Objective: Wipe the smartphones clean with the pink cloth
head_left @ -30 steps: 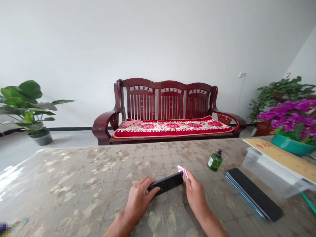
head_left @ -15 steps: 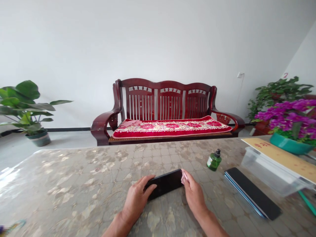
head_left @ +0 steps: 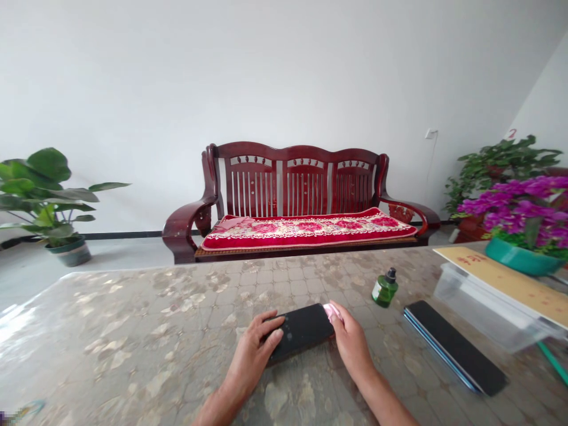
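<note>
A black phone [head_left: 302,330] lies screen-up on the patterned table [head_left: 146,331], with small wet spots on its glass. My left hand [head_left: 256,349] grips the phone's left end, fingers curled over its edge. My right hand [head_left: 350,340] is at the phone's right end, fingers pinched on a small pink cloth [head_left: 331,310] that touches the phone's upper right corner.
A small green bottle [head_left: 384,289] with a black cap stands right of the phone. A second dark phone [head_left: 452,345] lies further right. A clear plastic box [head_left: 483,313] with a yellow board on it and a pot of purple flowers [head_left: 523,236] sit at the right edge. A red wooden bench [head_left: 297,201] stands behind.
The phone has tipped from a raised tilt to lying flatter, screen up. The pink cloth in my right hand stays at its right end.
</note>
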{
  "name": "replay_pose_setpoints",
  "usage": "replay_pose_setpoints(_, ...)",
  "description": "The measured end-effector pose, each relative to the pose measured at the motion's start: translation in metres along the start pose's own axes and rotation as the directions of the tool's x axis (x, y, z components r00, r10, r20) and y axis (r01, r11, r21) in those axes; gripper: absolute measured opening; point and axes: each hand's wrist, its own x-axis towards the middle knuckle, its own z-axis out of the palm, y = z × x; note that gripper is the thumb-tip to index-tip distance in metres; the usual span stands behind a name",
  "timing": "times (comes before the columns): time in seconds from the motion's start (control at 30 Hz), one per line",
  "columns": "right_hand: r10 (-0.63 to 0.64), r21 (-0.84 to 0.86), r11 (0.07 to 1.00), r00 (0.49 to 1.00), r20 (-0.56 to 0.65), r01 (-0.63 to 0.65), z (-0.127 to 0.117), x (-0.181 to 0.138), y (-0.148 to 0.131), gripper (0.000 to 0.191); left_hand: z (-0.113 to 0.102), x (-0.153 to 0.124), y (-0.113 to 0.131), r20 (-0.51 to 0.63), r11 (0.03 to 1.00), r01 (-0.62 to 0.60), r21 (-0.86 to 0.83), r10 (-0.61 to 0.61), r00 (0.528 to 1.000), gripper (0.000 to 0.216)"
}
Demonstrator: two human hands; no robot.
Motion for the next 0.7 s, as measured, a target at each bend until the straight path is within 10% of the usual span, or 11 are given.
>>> replay_pose_setpoints(0.23,0.021,-0.035,0.999,0.999,0.041,-0.02,-0.004,0.009,0.004,0.052,0.007,-0.016,-0.004,0.153,0.98,-0.185,0.07,0.173,0.973,0.078)
replay_pose_setpoints(0.43,0.032,-0.014,0.999,0.998,0.056,-0.031,-0.006,0.009,0.0,0.051,0.005,-0.01,-0.008,0.07,0.948,-0.265,0.174,0.257,0.964,0.068)
replay_pose_setpoints(0.7,0.11,0.198,0.971,0.984,0.138,-0.136,-0.007,0.008,-0.003,0.056,-0.004,-0.009,0.009,0.096,0.986,0.004,0.165,-0.02,0.995,0.031)
